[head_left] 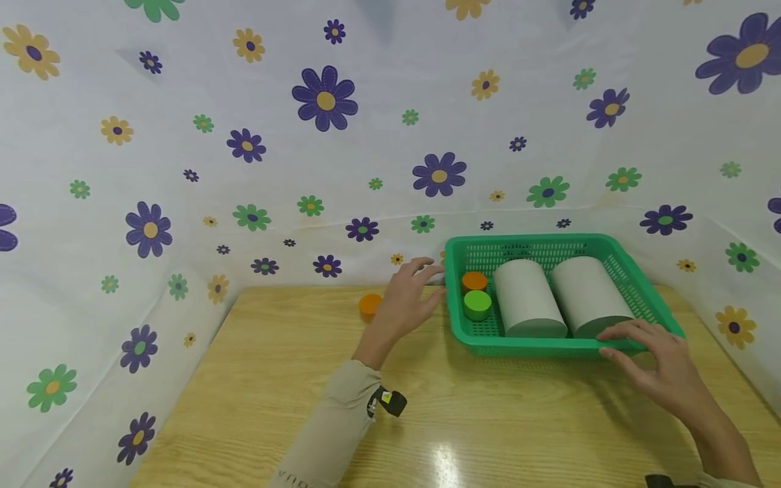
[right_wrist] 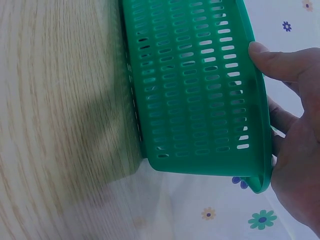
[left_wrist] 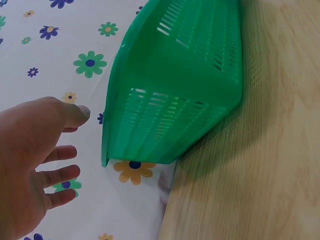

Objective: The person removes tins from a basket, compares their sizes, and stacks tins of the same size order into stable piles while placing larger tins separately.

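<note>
A green plastic basket [head_left: 531, 347] with slotted walls stands on the table, holding two large white cylinders [head_left: 528, 298], a small orange disc-like piece [head_left: 474, 281] and a light green one [head_left: 477, 305]. Just left of its left rim is my left hand [head_left: 405, 298], fingers spread and slightly bent, with nothing in them. The left wrist view shows a gap between that hand [left_wrist: 37, 165] and the basket wall [left_wrist: 165, 120]. My right hand [head_left: 662, 359] grips the front rim near the right corner; its thumb [right_wrist: 272, 60] lies outside and the fingers reach over the rim.
Another orange round piece [head_left: 369, 307] sits on the wooden table [head_left: 293, 379], partly covered by my left wrist. A white cloth with printed flowers [head_left: 366, 135] hangs behind the table and along both sides, close behind the basket.
</note>
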A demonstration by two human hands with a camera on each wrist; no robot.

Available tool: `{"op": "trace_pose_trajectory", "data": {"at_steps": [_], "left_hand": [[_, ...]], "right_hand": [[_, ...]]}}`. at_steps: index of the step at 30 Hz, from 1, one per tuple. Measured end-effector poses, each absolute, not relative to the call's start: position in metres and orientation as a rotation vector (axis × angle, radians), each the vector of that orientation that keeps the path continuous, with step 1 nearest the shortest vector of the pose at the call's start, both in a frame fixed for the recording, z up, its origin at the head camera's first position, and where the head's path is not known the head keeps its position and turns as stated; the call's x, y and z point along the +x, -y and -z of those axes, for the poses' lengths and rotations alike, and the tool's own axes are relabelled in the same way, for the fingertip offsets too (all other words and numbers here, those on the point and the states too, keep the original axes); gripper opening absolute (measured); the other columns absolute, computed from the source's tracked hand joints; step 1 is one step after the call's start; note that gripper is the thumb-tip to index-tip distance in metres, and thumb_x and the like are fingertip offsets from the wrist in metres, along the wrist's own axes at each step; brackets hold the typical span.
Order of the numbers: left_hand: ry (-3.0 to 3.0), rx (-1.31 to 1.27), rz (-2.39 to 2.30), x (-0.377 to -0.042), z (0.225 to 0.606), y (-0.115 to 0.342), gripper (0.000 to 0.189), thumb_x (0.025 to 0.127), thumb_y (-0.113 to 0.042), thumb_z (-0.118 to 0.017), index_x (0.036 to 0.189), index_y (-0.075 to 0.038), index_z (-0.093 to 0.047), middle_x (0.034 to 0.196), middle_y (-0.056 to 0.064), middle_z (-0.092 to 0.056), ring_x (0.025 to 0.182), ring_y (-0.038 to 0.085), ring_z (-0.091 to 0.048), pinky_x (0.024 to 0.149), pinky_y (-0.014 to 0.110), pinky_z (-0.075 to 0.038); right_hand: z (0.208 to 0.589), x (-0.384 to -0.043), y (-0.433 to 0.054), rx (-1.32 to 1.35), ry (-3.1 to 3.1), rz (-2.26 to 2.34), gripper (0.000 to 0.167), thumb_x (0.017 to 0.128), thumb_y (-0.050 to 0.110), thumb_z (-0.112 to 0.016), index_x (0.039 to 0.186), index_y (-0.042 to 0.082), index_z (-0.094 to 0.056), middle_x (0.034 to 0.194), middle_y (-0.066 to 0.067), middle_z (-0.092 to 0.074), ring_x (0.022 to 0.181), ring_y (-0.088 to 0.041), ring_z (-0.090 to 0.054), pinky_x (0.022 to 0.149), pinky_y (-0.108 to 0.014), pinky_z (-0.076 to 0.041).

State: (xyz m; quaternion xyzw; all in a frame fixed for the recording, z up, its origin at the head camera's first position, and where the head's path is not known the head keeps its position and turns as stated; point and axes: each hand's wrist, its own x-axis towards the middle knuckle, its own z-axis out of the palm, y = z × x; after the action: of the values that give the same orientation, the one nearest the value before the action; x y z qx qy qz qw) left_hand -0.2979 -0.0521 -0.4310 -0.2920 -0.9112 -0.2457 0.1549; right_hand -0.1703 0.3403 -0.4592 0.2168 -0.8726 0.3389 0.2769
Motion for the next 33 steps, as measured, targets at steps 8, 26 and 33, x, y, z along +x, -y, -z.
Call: {"op": "trace_pose_trajectory", "data": {"at_steps": [8, 26, 33], "left_hand": [[2.663, -0.925, 0.612, -0.306, 0.430, 0.020, 0.041, 0.100, -0.031, -0.069, 0.136, -0.012, -0.065, 0.140, 0.008, -0.057, 0.129, 0.025, -0.054, 0.110, 0.036, -0.045], [2.822, -1.120, 0.163, -0.316, 0.430, -0.030, 0.043, 0.099, -0.038, -0.069, 0.139, -0.021, -0.063, 0.137, -0.001, -0.061, 0.127, 0.017, -0.056, 0.111, 0.031, -0.042], [2.940, -1.087, -0.057, -0.321, 0.433, -0.048, 0.051, 0.097, -0.043, -0.071, 0.144, -0.028, -0.058, 0.144, -0.003, -0.056, 0.136, 0.022, -0.050, 0.115, 0.043, -0.038]], "right_hand": [[0.459, -0.171, -0.342, 0.567, 2.346, -0.909, 0.047, 0.067, -0.015, -0.084, 0.100, 0.017, -0.075, 0.099, 0.005, -0.068, 0.105, 0.006, -0.050, 0.089, -0.024, -0.028], [0.460, -0.168, -0.341, 0.571, 2.347, -0.930, 0.047, 0.067, -0.016, -0.084, 0.099, 0.017, -0.075, 0.099, 0.004, -0.068, 0.104, 0.004, -0.051, 0.090, -0.026, -0.028], [0.458, -0.170, -0.341, 0.586, 2.336, -0.905, 0.045, 0.067, -0.015, -0.084, 0.098, 0.016, -0.075, 0.099, 0.005, -0.069, 0.103, 0.004, -0.051, 0.088, -0.026, -0.029]]}}
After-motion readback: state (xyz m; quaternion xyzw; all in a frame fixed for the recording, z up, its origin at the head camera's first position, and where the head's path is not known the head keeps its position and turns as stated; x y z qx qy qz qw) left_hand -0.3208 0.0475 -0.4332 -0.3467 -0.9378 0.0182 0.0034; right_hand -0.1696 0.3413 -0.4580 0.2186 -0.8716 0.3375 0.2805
